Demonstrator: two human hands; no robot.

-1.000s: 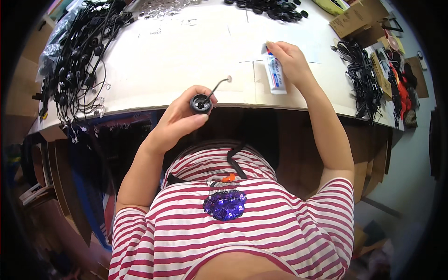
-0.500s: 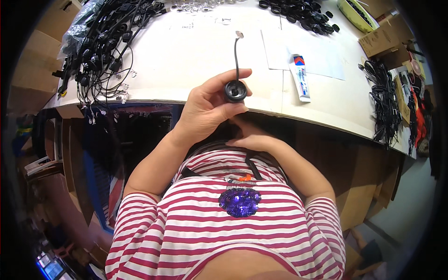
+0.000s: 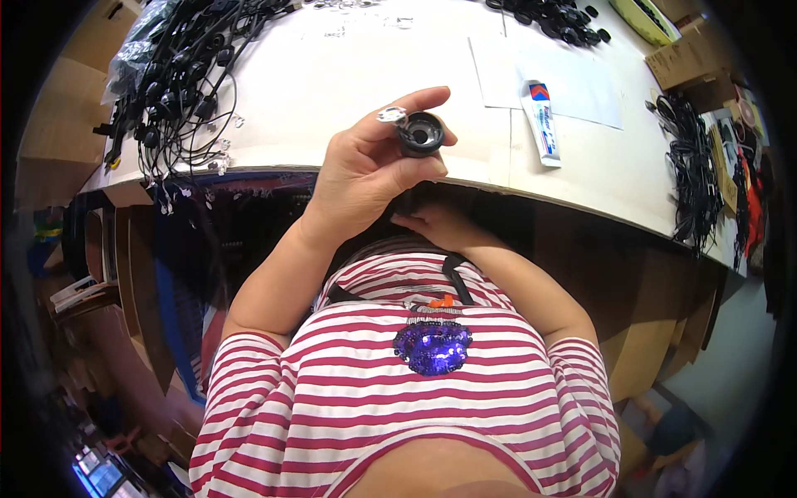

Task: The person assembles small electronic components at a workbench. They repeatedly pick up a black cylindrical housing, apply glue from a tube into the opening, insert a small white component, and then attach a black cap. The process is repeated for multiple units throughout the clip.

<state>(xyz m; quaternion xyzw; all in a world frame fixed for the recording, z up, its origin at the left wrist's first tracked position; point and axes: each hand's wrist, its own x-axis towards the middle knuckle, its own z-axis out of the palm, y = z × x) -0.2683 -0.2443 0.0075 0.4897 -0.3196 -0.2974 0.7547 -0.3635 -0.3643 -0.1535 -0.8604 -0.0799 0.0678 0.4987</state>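
My left hand is closed around a round black cup-like housing, its open mouth facing up, over the near edge of the table. Beside the housing, by the fingers, a small clear, shiny piece shows; the thin black wire is barely visible. My right hand is lower, under the table's edge and close to my striped shirt. Its thumb side shows, but shadow hides the other fingers and anything they may hold.
Black cables with round ends are heaped at the table's left. Black rings lie at the back, near a green bowl. A white-and-blue tube rests by a paper sheet. A black cable bundle sits at right.
The wire with the clear piece, which stood straight out from the housing, is now folded in beside it. My left hand has shifted slightly away from my body; my right hand has drawn farther under the table.
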